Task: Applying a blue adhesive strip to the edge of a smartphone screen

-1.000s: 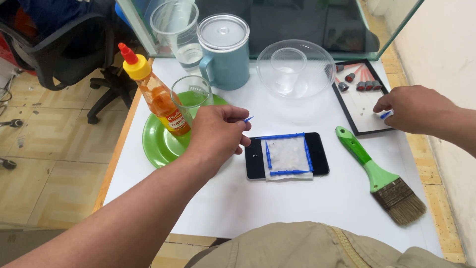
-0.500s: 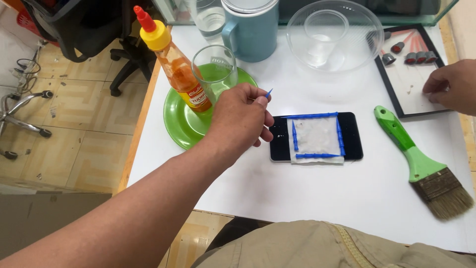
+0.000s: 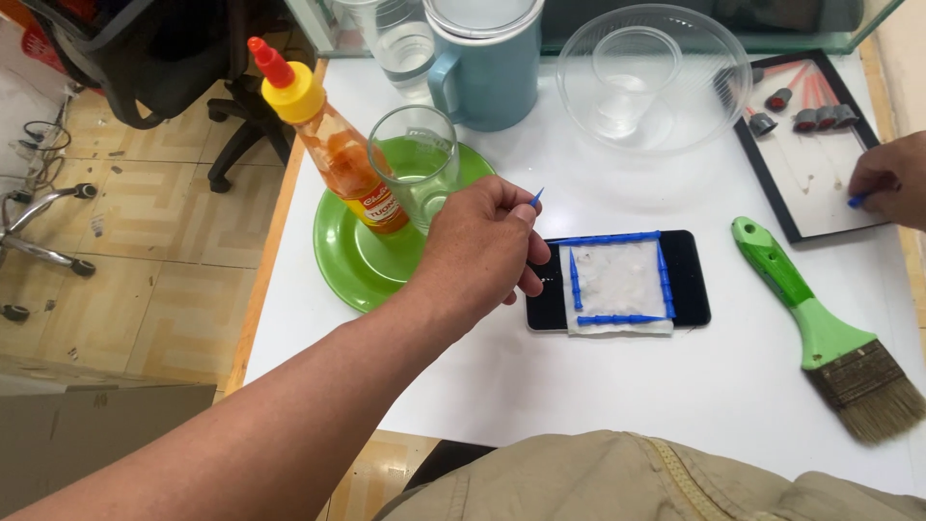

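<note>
My left hand [image 3: 479,249] pinches a thin blue pick [image 3: 535,198] just left of a black phone [image 3: 690,280] lying flat on the white table [image 3: 627,386]. A white tissue square [image 3: 617,282] covers the phone, framed by several blue picks [image 3: 608,238]. My right hand [image 3: 892,178] rests on a black-framed tray [image 3: 805,183] at the right edge, with a blue pick [image 3: 856,201] at its fingertips. Dark-tipped red pieces [image 3: 805,118] lie in the tray's far end.
A green plate [image 3: 352,256] holds an orange sauce bottle [image 3: 333,145] and a clear glass [image 3: 415,164]. Behind stand a blue mug [image 3: 482,72], a glass [image 3: 400,43] and a clear bowl [image 3: 656,82] with a cup inside. A green-handled brush [image 3: 820,333] lies right.
The view has shifted so the table sits higher and further right in frame. My left hand stays beside the phone with the pick; my right hand remains on the tray.
</note>
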